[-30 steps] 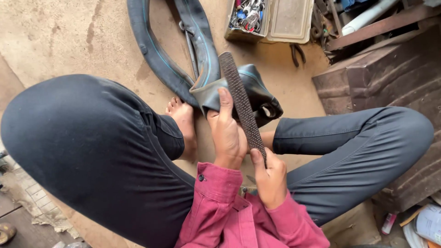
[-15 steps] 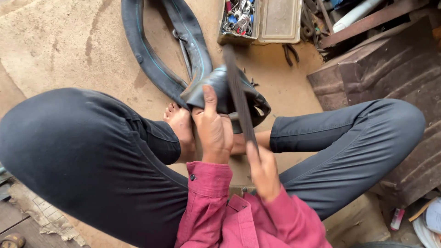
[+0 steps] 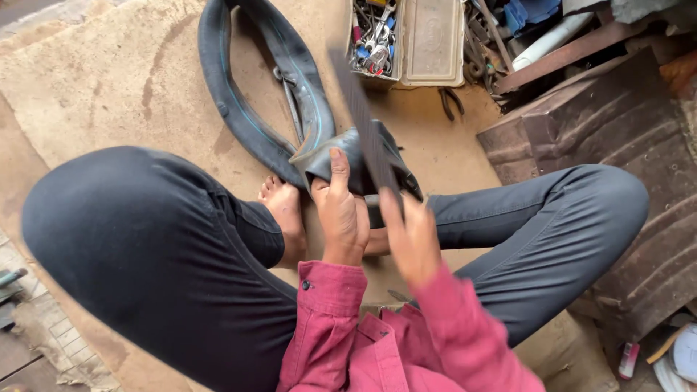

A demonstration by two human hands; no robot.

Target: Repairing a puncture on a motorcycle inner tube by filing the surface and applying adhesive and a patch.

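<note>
I sit cross-legged on the floor in dark trousers and a pink shirt. My left hand (image 3: 340, 210) presses a folded part of a black rubber inner tube (image 3: 247, 109) against my foot, thumb on top of the fold. My right hand (image 3: 410, 236) grips the near end of a long flat rasp file (image 3: 363, 120), which is blurred by motion and lies across the folded tube, pointing away from me. The rest of the tube loops out over the floor towards the far left.
An open metal toolbox (image 3: 428, 43) with several tools stands at the far middle. Pliers (image 3: 451, 101) lie on the floor beside it. Rusty metal sheets (image 3: 617, 145) and clutter fill the right side. My bare foot (image 3: 284, 210) rests under the tube.
The file has slid forward and away across the tube fold, with my right hand moving up beside the left. My left hand still holds the fold down.
</note>
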